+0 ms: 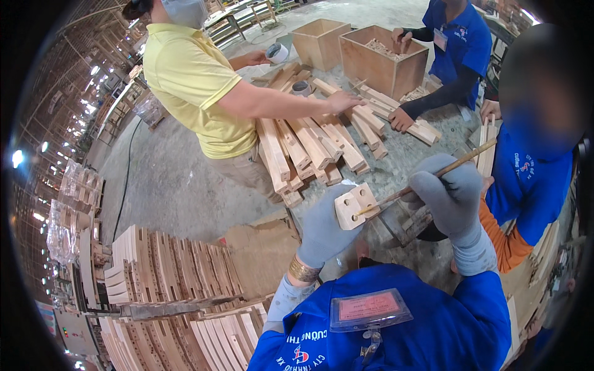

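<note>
My left hand (327,227), in a grey glove, is closed round light wooden pieces (354,203) with round holes drilled in their end faces. They look like two pieces side by side. A thin wooden stick (473,153) is gripped in my right hand (450,196), also gloved in grey. The stick slants down to the left, and its tip is at one of the lower holes; how deep it goes in, I cannot tell. Just beyond my hands, a pile of wooden bars (303,145) with drilled ends lies on the table.
Across the pile, a person in yellow (192,86) holds a small pot (276,53) and touches the bars. Two people in blue work at the right. A plywood box (383,65) of small wooden pieces stands at the back. Stacked wooden parts (170,266) are at my lower left.
</note>
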The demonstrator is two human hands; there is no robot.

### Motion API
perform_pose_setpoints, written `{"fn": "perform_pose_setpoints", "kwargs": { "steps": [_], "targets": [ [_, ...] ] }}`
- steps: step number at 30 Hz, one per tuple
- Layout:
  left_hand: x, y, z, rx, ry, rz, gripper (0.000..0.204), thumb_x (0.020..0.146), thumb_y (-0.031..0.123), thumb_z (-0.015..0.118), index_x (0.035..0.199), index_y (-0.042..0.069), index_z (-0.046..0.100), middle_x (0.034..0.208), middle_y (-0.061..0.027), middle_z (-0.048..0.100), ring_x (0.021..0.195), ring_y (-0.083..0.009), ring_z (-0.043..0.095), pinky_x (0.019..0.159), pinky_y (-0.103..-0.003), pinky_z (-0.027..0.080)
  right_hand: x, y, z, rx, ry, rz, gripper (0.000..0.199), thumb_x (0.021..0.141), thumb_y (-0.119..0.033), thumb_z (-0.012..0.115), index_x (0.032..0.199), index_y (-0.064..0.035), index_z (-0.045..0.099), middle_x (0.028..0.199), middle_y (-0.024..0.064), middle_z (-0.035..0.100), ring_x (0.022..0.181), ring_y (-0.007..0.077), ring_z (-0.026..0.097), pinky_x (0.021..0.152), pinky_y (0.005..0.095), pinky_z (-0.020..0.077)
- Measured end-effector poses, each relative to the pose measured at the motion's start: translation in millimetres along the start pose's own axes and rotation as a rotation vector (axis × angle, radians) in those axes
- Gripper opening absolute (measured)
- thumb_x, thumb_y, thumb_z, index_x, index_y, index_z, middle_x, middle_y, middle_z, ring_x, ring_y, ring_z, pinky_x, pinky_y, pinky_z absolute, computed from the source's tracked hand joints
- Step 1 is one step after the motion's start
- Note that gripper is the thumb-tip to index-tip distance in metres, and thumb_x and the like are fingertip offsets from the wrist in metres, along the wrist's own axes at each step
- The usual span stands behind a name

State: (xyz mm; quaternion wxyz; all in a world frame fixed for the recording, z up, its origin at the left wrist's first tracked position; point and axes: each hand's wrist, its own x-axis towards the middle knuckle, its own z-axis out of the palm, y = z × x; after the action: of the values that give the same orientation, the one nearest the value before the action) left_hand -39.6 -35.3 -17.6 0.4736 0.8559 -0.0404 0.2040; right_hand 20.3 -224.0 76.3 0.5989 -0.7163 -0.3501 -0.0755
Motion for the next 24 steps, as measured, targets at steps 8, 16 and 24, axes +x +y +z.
{"fn": "perform_pose_setpoints", "kwargs": {
  "steps": [8, 16, 24],
  "targets": [
    [0.2, 2.5, 2.8, 0.050, 0.022, 0.002, 0.048, 0.062, 0.019, 0.078, 0.100, 0.006, 0.053, 0.086, -0.0097, 0.064, 0.076, -0.0179, 0.064, 0.068, -0.029, 0.050, 5.0, -9.5, 5.8, -0.129, -0.214, -0.144, 0.007, 0.075, -0.005, 0.067, 0.077, 0.0003, 0.063, 0.061, 0.0083, 0.060, 0.051, 0.0167, 0.059, 0.046, 0.0259, 0.0435],
    [-0.5, -1.2, 1.7, 0.069, 0.028, 0.052, 0.051, 0.062, 0.019, 0.079, 0.103, 0.006, 0.051, 0.086, -0.0098, 0.064, 0.077, -0.0172, 0.064, 0.068, -0.029, 0.050, 3.2, -13.8, 4.6, -0.140, -0.193, -0.211, 0.007, 0.076, -0.004, 0.065, 0.078, 0.0018, 0.061, 0.062, 0.0092, 0.059, 0.052, 0.0176, 0.060, 0.045, 0.0254, 0.0438],
    [-3.6, -0.5, -0.3, -0.054, 0.055, 0.023, 0.047, 0.064, 0.016, 0.076, 0.105, 0.007, 0.056, 0.092, -0.0121, 0.063, 0.084, -0.0244, 0.063, 0.072, -0.030, 0.049, -6.2, -12.1, -7.9, 0.133, 0.217, 0.157, 0.009, 0.080, -0.003, 0.059, 0.079, 0.0053, 0.060, 0.073, 0.0087, 0.062, 0.059, 0.0140, 0.061, 0.048, 0.0218, 0.0490]
  ]
}}
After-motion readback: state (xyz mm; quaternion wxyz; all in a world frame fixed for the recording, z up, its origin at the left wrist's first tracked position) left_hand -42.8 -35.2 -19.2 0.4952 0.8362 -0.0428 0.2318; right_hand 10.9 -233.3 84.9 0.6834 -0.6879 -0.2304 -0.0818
